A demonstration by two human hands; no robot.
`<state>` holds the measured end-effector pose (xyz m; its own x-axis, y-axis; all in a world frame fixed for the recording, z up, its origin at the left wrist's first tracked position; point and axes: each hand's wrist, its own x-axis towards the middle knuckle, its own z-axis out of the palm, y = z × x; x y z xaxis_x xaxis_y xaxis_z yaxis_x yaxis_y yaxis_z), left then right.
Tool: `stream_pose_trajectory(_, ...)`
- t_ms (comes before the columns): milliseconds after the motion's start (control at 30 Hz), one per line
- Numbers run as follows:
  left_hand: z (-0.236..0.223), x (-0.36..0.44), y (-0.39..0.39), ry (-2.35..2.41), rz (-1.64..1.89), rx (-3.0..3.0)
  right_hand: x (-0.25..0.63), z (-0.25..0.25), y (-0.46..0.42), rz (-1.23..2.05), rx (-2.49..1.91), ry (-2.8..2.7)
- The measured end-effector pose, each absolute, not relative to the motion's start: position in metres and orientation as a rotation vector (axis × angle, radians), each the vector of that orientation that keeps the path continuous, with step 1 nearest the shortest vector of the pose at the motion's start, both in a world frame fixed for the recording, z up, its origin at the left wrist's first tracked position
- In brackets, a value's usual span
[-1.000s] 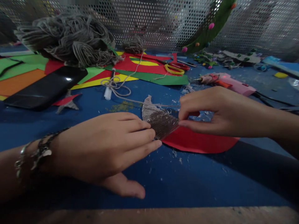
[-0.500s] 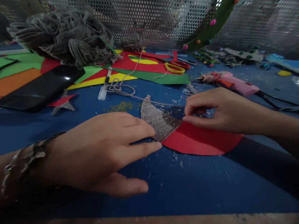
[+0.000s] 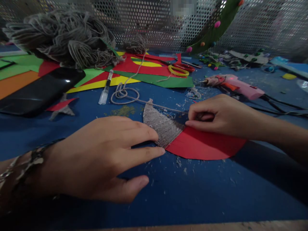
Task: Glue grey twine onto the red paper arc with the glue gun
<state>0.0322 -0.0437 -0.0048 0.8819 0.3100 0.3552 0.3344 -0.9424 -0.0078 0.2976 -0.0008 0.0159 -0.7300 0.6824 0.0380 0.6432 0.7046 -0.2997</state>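
A red crescent-shaped paper piece (image 3: 207,144) lies flat on the blue tabletop, its left part covered by close rows of grey yarn (image 3: 163,126). My left hand (image 3: 103,157) rests palm down, fingers stretched, with its fingertips on the lower edge of the yarn-covered part. At the upper edge of the red paper, my right hand (image 3: 214,117) is closed in a pinch on a loose grey strand (image 3: 166,107). That strand runs left over the tip of the crescent into a small loop on the table. The pinched bit itself is hidden behind the fingers.
At the back left, a large grey yarn skein (image 3: 64,38) sits on coloured sheets near a black phone (image 3: 43,91). A capped marker (image 3: 106,88), yellow-and-red-handled scissors (image 3: 179,70) and a pink glue gun (image 3: 238,86) lie beyond my hands. A perforated metal panel (image 3: 149,22) stands behind.
My right hand has shifted slightly, and the strand between it and the crescent's tip sits a little differently. My left hand stays on the crescent; its thumb is slightly raised. The view has moved slightly.
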Motion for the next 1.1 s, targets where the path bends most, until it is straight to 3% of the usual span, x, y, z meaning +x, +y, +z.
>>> stream_pose_trajectory(600,-0.003,0.032,-0.043,-0.472,-0.530,-2.979,0.294,0.015,-0.001,0.375,-1.060,-2.783)
stream_pose_trajectory(1100,0.008,0.039,-0.037,-0.576,-0.275,-3.180,0.291,0.019,0.001,0.409,-1.079,-2.847)
